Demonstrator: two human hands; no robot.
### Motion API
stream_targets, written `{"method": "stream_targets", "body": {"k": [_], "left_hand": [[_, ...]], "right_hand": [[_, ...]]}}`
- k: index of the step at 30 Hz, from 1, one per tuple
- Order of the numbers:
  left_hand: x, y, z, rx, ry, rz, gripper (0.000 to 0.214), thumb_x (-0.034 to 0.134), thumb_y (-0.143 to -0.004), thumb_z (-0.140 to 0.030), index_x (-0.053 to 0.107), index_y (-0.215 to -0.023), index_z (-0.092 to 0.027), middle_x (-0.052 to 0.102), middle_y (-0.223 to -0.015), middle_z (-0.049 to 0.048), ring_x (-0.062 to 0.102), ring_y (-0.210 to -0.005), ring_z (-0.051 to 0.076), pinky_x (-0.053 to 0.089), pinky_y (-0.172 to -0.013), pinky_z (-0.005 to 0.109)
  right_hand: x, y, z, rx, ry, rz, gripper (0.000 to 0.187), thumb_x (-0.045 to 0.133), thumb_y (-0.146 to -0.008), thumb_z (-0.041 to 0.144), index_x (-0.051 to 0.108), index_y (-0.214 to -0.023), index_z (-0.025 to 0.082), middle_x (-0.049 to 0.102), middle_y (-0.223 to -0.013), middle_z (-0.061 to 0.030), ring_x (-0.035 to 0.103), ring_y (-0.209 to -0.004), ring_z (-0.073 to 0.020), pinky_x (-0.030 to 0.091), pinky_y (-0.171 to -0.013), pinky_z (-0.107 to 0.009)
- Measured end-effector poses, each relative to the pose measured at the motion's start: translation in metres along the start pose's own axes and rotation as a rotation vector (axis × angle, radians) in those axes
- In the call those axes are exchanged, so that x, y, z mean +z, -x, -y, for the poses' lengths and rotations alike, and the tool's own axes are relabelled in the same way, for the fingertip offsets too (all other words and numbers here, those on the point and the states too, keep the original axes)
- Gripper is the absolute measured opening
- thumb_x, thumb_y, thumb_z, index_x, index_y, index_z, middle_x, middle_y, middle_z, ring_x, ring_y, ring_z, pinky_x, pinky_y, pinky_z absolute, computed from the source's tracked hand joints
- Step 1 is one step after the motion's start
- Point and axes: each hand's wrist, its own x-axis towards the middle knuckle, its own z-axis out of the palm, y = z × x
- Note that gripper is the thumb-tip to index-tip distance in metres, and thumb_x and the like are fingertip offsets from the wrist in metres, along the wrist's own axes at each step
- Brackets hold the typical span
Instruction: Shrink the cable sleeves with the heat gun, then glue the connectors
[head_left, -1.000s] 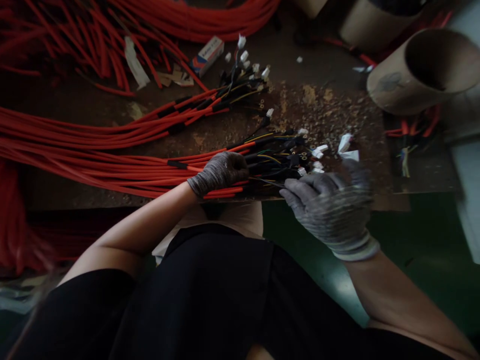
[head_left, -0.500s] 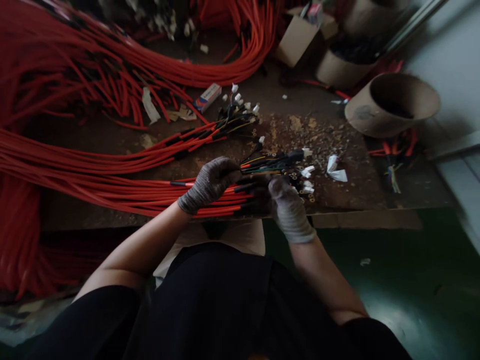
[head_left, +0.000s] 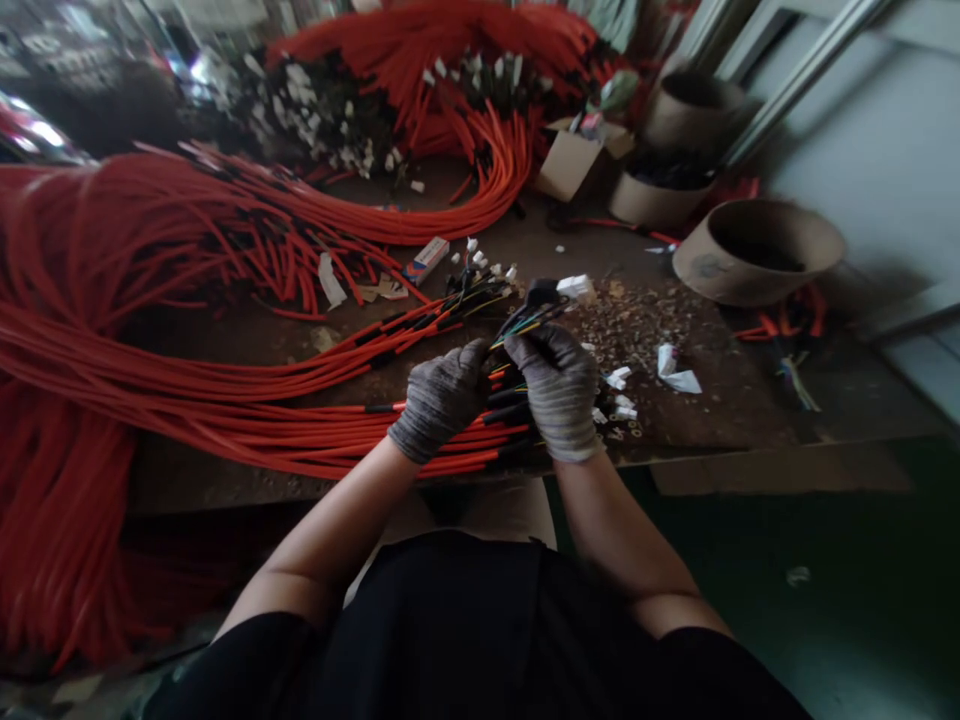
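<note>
My left hand (head_left: 442, 393), in a grey knit glove, pinches a red-sheathed cable near the point where its thin coloured wires come out. Close beside it my gloved right hand (head_left: 559, 392) is closed on those wires (head_left: 517, 323). They run up to a black sleeve and a white connector (head_left: 576, 288) above the right hand. Beneath both hands lies a bundle of red cables (head_left: 300, 440) with black ends, partly hidden by the gloves. A second cable bundle (head_left: 300, 375) with small white connectors rests just behind it.
A small printed box (head_left: 427, 260) lies behind the bundles. Tan round tubs (head_left: 757, 255) and an open carton (head_left: 570, 165) stand at the back right. Scraps and a crumpled white piece (head_left: 676, 370) litter the bench on the right. Red cable heaps (head_left: 67, 500) hang over the left edge.
My right hand has come up and closer to my left, and the wires with the white connector are now raised above the bundle. The view has tilted up.
</note>
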Motion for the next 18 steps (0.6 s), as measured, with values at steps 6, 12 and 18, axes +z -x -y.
{"method": "stream_targets", "body": {"k": [6, 12, 18], "left_hand": [[0.001, -0.002, 0.012, -0.034, 0.101, -0.105, 0.03, 0.05, -0.085, -0.022, 0.059, -0.112, -0.011, 0.064, -0.063, 0.0049, 0.063, -0.055, 0.019, 0.04, -0.054, 0.027], [-0.001, -0.009, 0.046, 0.06, 0.563, 0.005, 0.008, 0.056, -0.084, -0.023, 0.054, -0.088, -0.017, 0.064, -0.069, 0.0034, 0.059, -0.058, 0.012, 0.043, -0.057, 0.021], [0.006, -0.021, 0.038, -0.094, 0.924, 0.063, 0.016, 0.06, -0.08, -0.033, 0.061, -0.083, -0.018, 0.06, -0.062, -0.0014, 0.054, -0.052, 0.01, 0.044, -0.052, 0.021]], "right_hand": [[0.003, -0.005, -0.004, 0.142, -0.224, 0.08, 0.018, 0.077, -0.07, 0.03, 0.068, -0.082, 0.02, 0.071, -0.079, 0.0021, 0.063, -0.07, -0.0128, 0.052, -0.065, -0.027], [0.009, -0.003, -0.016, 0.227, -0.288, 0.07, 0.015, 0.072, -0.075, 0.031, 0.063, -0.079, 0.02, 0.065, -0.07, 0.0045, 0.057, -0.062, -0.0107, 0.051, -0.061, -0.026], [0.011, 0.024, -0.016, -0.132, -0.142, 0.011, 0.007, 0.068, -0.084, 0.028, 0.066, -0.088, 0.023, 0.074, -0.085, 0.0001, 0.07, -0.076, -0.0144, 0.059, -0.073, -0.029]]}}
